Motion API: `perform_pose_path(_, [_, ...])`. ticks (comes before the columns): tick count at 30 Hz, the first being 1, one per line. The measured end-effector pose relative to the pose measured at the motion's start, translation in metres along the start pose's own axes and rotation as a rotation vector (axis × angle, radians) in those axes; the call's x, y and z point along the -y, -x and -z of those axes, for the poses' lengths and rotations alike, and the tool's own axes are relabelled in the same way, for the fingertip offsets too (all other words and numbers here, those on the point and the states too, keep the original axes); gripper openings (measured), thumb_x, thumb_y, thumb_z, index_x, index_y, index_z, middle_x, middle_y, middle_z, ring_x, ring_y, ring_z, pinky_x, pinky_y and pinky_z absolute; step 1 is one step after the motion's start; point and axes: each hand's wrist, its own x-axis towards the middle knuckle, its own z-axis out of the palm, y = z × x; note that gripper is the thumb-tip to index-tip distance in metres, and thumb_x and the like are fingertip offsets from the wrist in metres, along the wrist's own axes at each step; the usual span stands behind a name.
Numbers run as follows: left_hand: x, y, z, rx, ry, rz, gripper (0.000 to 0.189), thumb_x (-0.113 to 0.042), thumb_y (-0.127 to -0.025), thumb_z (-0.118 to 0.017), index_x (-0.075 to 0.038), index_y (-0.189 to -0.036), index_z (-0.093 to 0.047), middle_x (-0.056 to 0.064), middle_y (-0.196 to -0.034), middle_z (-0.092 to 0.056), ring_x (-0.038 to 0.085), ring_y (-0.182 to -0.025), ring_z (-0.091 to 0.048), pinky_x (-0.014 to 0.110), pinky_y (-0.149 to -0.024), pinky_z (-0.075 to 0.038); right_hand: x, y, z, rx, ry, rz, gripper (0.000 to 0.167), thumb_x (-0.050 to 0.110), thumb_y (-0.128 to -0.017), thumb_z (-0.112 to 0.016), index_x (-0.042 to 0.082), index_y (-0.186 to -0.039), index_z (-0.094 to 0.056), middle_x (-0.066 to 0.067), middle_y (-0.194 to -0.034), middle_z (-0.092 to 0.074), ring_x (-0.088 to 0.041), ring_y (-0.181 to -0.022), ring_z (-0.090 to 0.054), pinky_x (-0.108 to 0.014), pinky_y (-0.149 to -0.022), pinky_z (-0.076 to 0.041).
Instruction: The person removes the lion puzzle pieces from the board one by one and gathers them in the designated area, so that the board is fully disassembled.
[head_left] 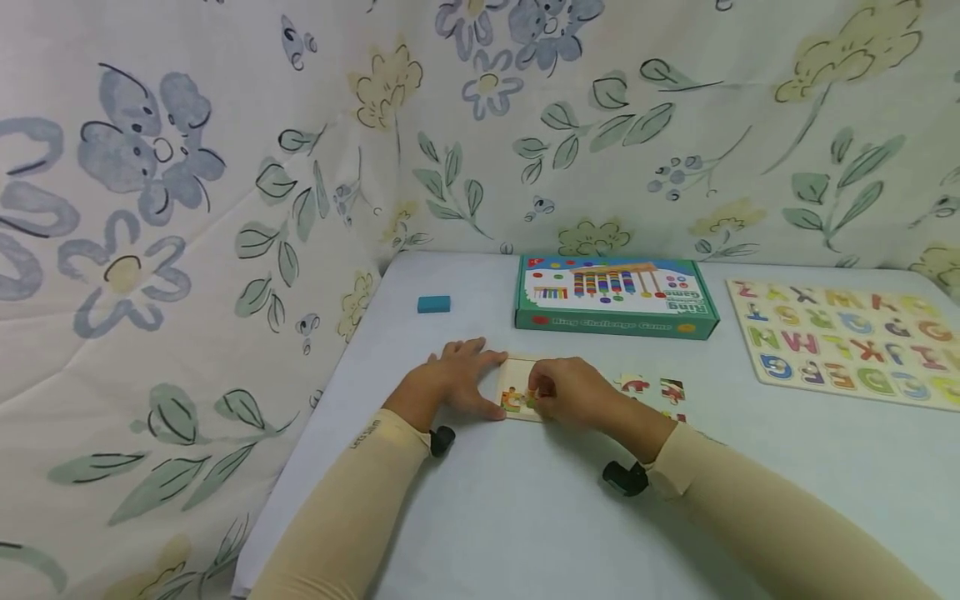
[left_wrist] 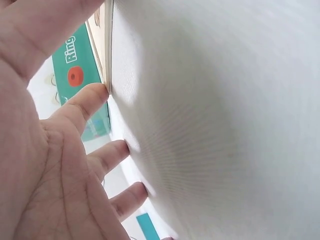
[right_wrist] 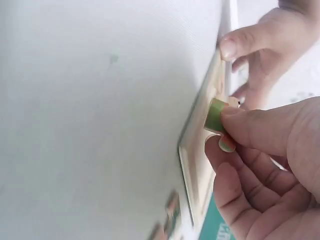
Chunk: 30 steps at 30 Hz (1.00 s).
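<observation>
A small wooden puzzle tray lies on the white table, with joined jigsaw pieces in its near left corner. My left hand spreads its fingers at the tray's left side, thumb and index fingertips touching its edge. Over the tray, my right hand pinches a jigsaw piece with a green patch between thumb and fingers. That piece is tilted close above the tray in the right wrist view. Several loose jigsaw pieces lie right of the tray, some partly hidden behind my right wrist.
Behind the tray sits a green Ring Challenge Game box. A blue block rests at the back left. To the right lies a wooden alphabet board with colourful letters. A floral cloth hangs along the back and left.
</observation>
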Motion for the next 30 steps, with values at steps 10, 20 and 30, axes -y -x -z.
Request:
perform_pose_path(10, [-0.002, 0.001, 0.001, 0.004, -0.007, 0.0, 0.098, -0.065, -0.08, -0.077, -0.041, -0.161, -0.027, 0.002, -0.173, -0.008, 0.038, -0.157, -0.008, 0.069, -0.121, -0.013, -0.021, 0.052, 0.032, -0.035, 0.019, -0.051, 0.013, 0.013, -0.09, -0.079, 0.02, -0.093, -0.069, 0.005, -0.08, -0.061, -0.015, -0.079, -0.054, -0.029, -0.067, -0.048])
perform_pose_path(20, [-0.002, 0.003, 0.001, -0.003, 0.004, 0.004, 0.097, -0.063, -0.08, -0.078, -0.04, -0.161, -0.029, 0.003, -0.173, -0.01, 0.039, -0.157, -0.009, 0.069, -0.121, -0.013, -0.057, 0.1, 0.029, -0.002, -0.007, -0.046, 0.018, 0.016, -0.084, -0.085, 0.023, -0.088, -0.069, 0.009, -0.077, -0.06, -0.012, -0.075, -0.055, -0.022, -0.062, -0.048])
perform_pose_path(30, [-0.003, 0.002, 0.001, -0.007, -0.001, -0.011, 0.097, -0.064, -0.08, -0.077, -0.039, -0.161, -0.029, 0.005, -0.173, -0.01, 0.04, -0.157, -0.01, 0.07, -0.121, -0.014, -0.066, 0.109, 0.018, -0.082, 0.077, -0.091, 0.016, 0.02, -0.08, -0.088, 0.02, -0.086, -0.074, 0.011, -0.075, -0.061, -0.01, -0.073, -0.053, -0.024, -0.063, -0.047])
